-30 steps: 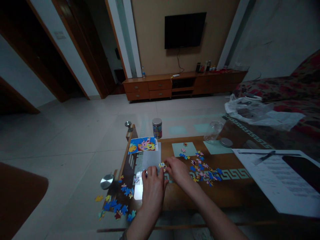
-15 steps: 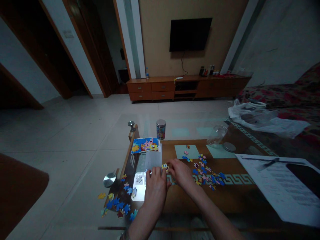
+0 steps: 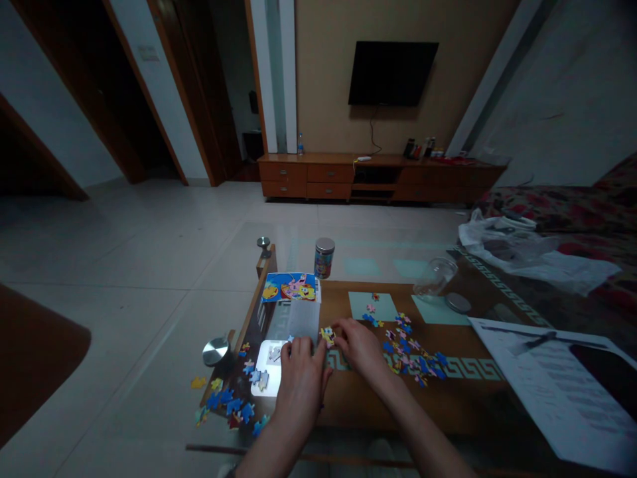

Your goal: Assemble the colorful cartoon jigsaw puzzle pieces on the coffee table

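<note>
My left hand (image 3: 300,377) lies on the glass table with its fingers curled down, fingertips near a small joined cluster of puzzle pieces (image 3: 327,334). My right hand (image 3: 359,346) pinches that cluster from the right. A translucent sheet (image 3: 298,320) lies just beyond my left fingers, below a colourful cartoon picture (image 3: 291,287). Loose puzzle pieces (image 3: 411,350) are scattered right of my right hand. More blue pieces (image 3: 231,405) lie at the table's left front corner.
A printed tin (image 3: 324,257), a tipped clear jar (image 3: 434,277) and its lid (image 3: 458,303) stand farther back. Papers (image 3: 552,385) cover the right of the table. A plastic bag (image 3: 522,249) lies on the sofa. A TV cabinet (image 3: 378,176) lines the far wall.
My view has drifted left and down, so everything sits a little to the right. Both hands stayed together at the small cluster, with only slight finger shifts.
</note>
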`<state>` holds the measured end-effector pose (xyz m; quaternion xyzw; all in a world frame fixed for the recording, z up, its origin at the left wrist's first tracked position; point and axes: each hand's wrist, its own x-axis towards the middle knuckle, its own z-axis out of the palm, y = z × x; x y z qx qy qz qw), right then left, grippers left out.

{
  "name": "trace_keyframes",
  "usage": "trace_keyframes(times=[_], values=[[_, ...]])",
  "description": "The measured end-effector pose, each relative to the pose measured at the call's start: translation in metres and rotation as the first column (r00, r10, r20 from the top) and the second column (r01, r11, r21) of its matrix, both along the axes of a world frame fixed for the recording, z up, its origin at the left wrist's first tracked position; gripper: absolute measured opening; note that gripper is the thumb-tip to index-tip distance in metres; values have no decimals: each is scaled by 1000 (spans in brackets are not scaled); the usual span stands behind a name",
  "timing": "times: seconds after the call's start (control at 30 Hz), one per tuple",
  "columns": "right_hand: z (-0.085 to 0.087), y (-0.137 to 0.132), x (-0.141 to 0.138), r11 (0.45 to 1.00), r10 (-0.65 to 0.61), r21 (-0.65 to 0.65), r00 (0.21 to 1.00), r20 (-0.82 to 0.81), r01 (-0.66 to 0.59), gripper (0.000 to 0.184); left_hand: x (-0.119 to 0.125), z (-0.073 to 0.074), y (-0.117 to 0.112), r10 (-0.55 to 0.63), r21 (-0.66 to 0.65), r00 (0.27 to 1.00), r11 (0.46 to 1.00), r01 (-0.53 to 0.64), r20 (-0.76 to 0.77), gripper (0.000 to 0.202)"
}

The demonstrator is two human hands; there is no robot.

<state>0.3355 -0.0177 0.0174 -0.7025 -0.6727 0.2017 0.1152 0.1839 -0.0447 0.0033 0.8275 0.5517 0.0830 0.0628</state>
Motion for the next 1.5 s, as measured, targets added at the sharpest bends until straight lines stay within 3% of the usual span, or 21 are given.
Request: trace_keyframes(times=[0.23, 0.97, 1.2, 1.5], values=[[-3, 1, 0, 1000, -5, 14, 1000, 4, 5, 30, 3, 2, -2, -12, -48, 1000, 999, 12, -5, 45], [-2, -1, 0, 1000, -3, 25, 1000, -8, 3, 30, 3, 3, 4, -78, 3, 994, 997, 79, -77, 42], [1, -1, -2, 1000, -14, 6, 1000, 0, 14, 31, 1, 3, 2, -90, -68, 993, 993, 94, 72, 38], [-1, 0, -1, 1000, -5, 12, 1000, -1, 5, 29, -13, 8, 18, 78, -88, 982, 994, -64, 170, 31]])
